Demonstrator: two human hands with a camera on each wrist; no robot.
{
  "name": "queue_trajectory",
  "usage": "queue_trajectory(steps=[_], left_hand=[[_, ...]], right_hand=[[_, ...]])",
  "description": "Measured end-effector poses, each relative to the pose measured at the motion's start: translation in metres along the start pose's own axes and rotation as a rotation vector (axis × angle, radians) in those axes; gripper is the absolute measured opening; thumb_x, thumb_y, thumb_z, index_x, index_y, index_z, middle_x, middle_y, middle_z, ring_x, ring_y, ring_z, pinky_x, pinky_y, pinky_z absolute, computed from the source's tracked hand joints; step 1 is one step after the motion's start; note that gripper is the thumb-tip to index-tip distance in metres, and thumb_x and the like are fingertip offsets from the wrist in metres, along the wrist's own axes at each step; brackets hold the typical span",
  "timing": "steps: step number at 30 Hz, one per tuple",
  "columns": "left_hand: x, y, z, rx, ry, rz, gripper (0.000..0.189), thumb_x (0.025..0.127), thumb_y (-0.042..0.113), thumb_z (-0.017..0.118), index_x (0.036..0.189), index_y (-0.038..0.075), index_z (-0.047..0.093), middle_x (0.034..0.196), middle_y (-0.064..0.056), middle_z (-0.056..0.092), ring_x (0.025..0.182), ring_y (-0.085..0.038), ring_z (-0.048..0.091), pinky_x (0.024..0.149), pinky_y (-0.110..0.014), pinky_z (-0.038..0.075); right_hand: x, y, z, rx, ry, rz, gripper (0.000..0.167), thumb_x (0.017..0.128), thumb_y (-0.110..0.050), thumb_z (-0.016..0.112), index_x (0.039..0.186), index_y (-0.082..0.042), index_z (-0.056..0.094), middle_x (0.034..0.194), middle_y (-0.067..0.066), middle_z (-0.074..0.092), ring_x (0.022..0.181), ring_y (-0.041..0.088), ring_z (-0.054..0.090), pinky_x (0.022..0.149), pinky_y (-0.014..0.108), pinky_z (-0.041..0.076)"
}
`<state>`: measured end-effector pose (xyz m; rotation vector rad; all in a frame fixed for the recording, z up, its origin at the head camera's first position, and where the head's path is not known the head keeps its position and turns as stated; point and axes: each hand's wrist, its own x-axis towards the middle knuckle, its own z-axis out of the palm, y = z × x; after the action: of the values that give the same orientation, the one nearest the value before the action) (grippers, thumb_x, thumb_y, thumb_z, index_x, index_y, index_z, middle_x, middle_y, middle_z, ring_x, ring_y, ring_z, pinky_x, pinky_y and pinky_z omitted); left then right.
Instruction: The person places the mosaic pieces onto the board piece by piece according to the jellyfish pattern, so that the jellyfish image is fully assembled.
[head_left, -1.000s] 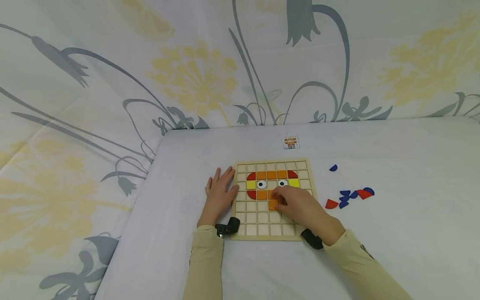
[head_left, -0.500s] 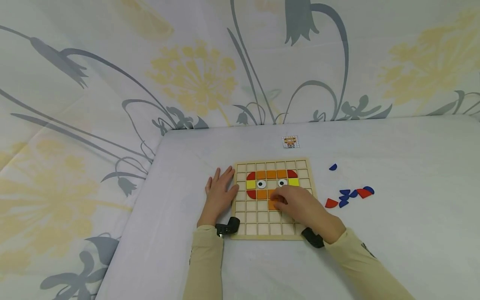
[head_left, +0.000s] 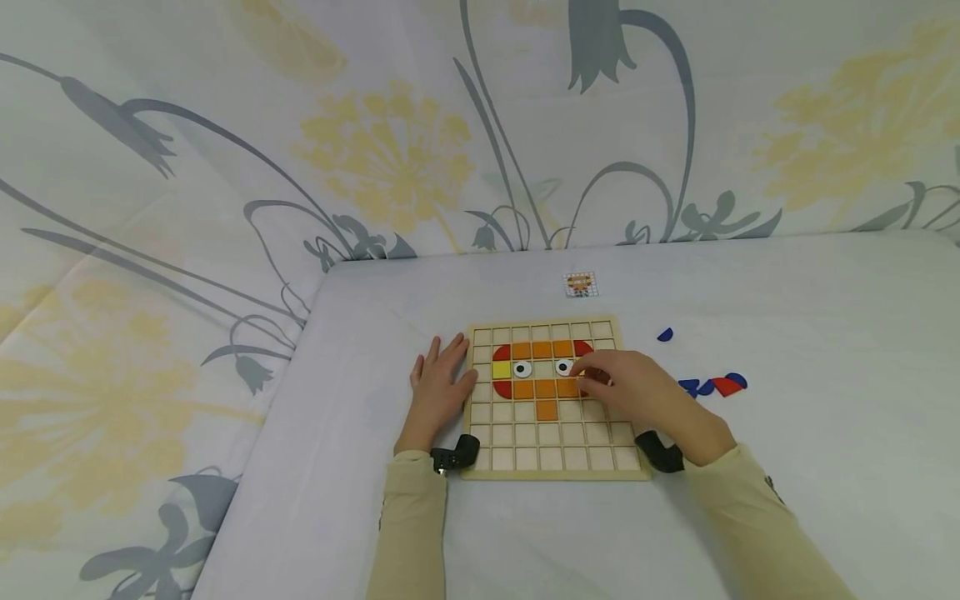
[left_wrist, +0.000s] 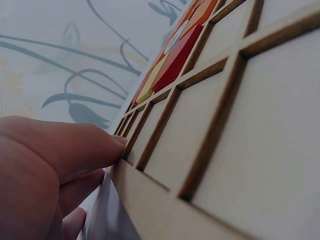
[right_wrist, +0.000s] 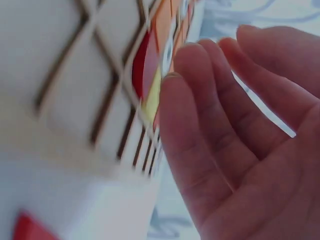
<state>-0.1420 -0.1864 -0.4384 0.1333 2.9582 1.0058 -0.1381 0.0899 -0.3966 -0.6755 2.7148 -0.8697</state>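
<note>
A wooden grid board [head_left: 555, 475] lies flat, with tiles forming a face-like pattern in its cells. My left hand [head_left: 437, 396] rests at the board's left edge, thumb tip touching the rim in the left wrist view. My right hand [head_left: 637, 392] is over the right end of the pattern, fingers bent loosely, nothing seen between them. In the right wrist view a red rounded tile [right_wrist: 142, 67] and a yellow tile [right_wrist: 152, 97] sit close to its fingertips. One orange square tile [head_left: 547, 411] sits below the rows. Two eye tiles, the left eye tile [head_left: 522, 368] and right eye tile [head_left: 563, 367], look out between the rows.
A small printed pattern card [head_left: 581, 284] lies behind the board. Right of the board are a blue half-round piece [head_left: 665, 335], a red quarter-round piece [head_left: 727, 386] and several blue pieces [head_left: 706, 387], partly behind the right hand. A patterned cloth wall [head_left: 405, 167] stands behind.
My right hand has moved right and slightly away from me, from the orange tile below the rows to the pattern's right end, uncovering that tile. The left hand has stayed in place.
</note>
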Motion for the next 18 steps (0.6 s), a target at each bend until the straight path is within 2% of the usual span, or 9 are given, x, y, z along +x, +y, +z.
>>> queue_trajectory(steps=[9,18], left_hand=[[0.002,-0.004,0.002,-0.009,-0.001,-0.002,0.051,0.088,0.025,0.05,0.137,0.015,0.038,0.143,0.004,0.03,0.135,-0.021,0.006,0.103,-0.045,-0.001],[0.001,-0.002,0.002,0.0,-0.006,-0.016,0.051,0.089,0.025,0.05,0.137,0.016,0.038,0.143,0.004,0.029,0.135,-0.02,0.006,0.103,-0.045,-0.002]], right_hand=[[-0.011,0.013,-0.024,-0.02,-0.004,0.059,0.022,0.087,-0.023,0.058,0.106,-0.012,0.062,0.085,-0.003,0.058,0.076,0.015,0.051,0.063,0.028,0.044],[-0.033,0.034,-0.025,-0.057,-0.014,0.051,0.017,0.084,-0.016,0.06,0.1,-0.012,0.064,0.074,-0.007,0.052,0.065,0.009,0.048,0.058,0.025,0.042]])
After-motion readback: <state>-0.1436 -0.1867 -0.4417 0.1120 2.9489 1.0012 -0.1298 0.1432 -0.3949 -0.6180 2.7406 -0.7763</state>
